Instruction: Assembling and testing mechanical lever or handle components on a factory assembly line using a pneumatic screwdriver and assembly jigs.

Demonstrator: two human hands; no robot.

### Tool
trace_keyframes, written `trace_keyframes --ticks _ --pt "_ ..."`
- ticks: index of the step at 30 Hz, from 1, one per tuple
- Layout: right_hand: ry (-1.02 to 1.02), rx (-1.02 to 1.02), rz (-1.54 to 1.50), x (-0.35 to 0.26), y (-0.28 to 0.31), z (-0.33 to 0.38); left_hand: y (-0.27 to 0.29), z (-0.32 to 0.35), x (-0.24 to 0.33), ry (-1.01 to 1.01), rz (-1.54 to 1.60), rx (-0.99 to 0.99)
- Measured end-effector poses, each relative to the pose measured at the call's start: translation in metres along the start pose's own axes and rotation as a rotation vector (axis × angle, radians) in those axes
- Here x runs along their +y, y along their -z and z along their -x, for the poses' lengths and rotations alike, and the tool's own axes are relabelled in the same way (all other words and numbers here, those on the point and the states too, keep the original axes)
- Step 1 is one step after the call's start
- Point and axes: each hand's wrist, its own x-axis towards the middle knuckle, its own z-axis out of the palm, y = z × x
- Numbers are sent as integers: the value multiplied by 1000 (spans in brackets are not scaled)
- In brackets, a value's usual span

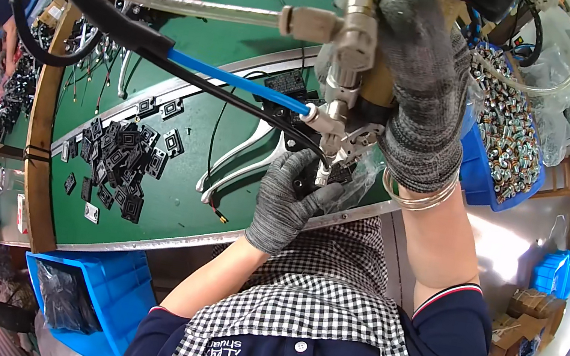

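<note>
My left hand (285,197), in a grey knit glove, is closed at the table's near edge beside a metal tool tip (324,173). What its fingers hold there is mostly hidden; a dark part with a silver fitting (362,140) shows beside the tip. My right hand (425,96), also gloved, is raised and wrapped round a yellow-bodied tool (378,91) next to the upright metal air fittings (354,45). Close to the left hand lie silver brake levers (245,163) with a black cable. Clear plastic film (360,184) hangs by the tip.
Many small black square plates (124,157) are heaped on the green table (170,223). A blue hose (241,81) and black cables cross above it. On the right stands a blue bin (481,171) of small metal parts; a blue crate (123,294) is at lower left.
</note>
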Motion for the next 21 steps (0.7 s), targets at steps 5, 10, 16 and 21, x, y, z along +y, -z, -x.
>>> trace_keyframes --ticks 5,10,16,21 --pt "-31 -49 -37 -7 0 2 -4 -1 1 -41 -11 34" --pt "-90 -136 -62 -20 3 4 -4 -2 4 -54 -37 53" --pt "-52 255 128 -12 -1 20 1 -2 5 -28 -115 8" --pt "-59 -355 -291 3 15 -15 -2 1 18 -11 -73 21"
